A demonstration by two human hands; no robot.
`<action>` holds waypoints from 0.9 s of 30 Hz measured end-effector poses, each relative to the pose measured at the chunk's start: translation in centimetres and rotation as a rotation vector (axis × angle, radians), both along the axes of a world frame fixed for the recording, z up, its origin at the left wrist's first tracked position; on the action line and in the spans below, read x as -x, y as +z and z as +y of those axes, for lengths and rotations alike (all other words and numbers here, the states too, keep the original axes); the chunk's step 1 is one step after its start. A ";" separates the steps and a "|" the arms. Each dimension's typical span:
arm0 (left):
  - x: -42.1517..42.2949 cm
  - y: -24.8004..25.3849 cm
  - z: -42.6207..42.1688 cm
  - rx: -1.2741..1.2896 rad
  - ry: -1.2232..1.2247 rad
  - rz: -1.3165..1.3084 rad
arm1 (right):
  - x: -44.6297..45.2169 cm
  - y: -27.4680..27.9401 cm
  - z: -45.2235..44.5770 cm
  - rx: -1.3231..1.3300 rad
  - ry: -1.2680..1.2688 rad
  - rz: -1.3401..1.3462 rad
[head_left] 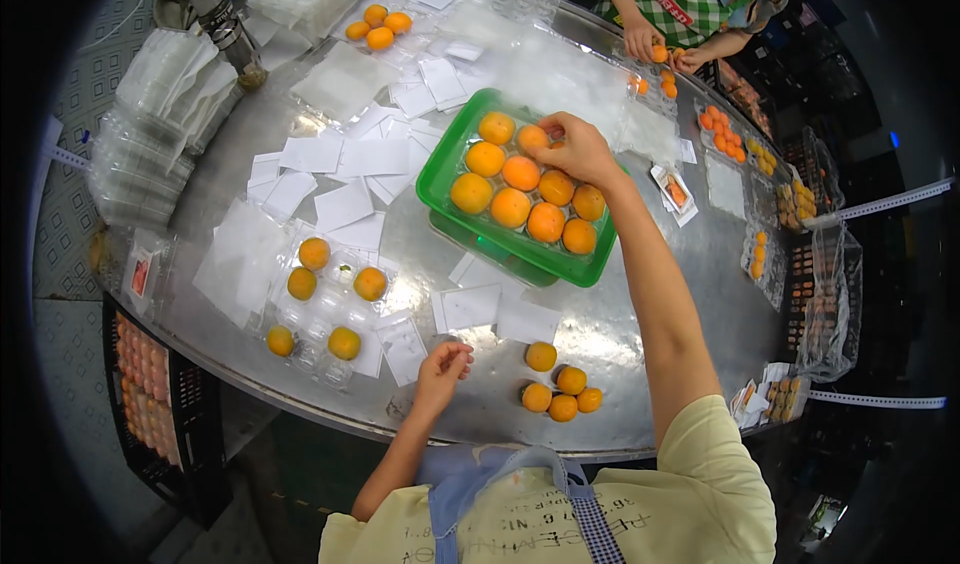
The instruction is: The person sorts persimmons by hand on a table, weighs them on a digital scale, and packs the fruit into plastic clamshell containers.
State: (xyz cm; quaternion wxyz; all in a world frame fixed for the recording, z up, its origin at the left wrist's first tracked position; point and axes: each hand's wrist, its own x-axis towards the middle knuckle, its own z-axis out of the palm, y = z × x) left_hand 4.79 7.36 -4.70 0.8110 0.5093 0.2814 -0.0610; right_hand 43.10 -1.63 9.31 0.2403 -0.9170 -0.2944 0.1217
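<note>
My right hand (583,151) reaches over a green plastic basket (436,176), its fingers closed around a round orange fruit (532,140) at the back of a clear tray. Several similar orange fruits (520,173) fill that tray, which rests on the basket. Low over the table's near edge, my left hand (443,374) has its fingers curled, with nothing visible in them. To its left lies a clear moulded tray (318,336) holding several yellow-orange fruits (370,284). On its right, several loose fruits (562,408) sit directly on the metal table (480,389).
White paper slips (345,204) are scattered across the table. Stacks of clear trays (150,154) stand at the left. A co-worker (690,14) at the far side handles fruit. Black crates (165,404) flank the table, and a scale-like green light shows under the basket.
</note>
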 end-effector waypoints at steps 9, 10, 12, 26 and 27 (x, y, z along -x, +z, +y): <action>-0.3 -0.4 0.1 0.005 0.022 0.011 | 0.2 0.7 -0.1 -1.174 -0.134 0.914; -0.3 -0.4 0.1 0.009 0.018 0.008 | 0.2 1.0 0.2 -1.163 -0.158 0.924; -0.2 -0.4 0.1 0.018 0.015 0.007 | -0.1 1.8 1.0 -1.143 -0.209 0.944; 0.3 -1.2 0.4 0.047 0.062 0.010 | -1.9 1.2 7.0 0.288 0.258 -0.182; 0.3 -1.0 0.4 0.042 0.055 0.018 | -1.5 1.9 7.1 0.296 0.263 -0.193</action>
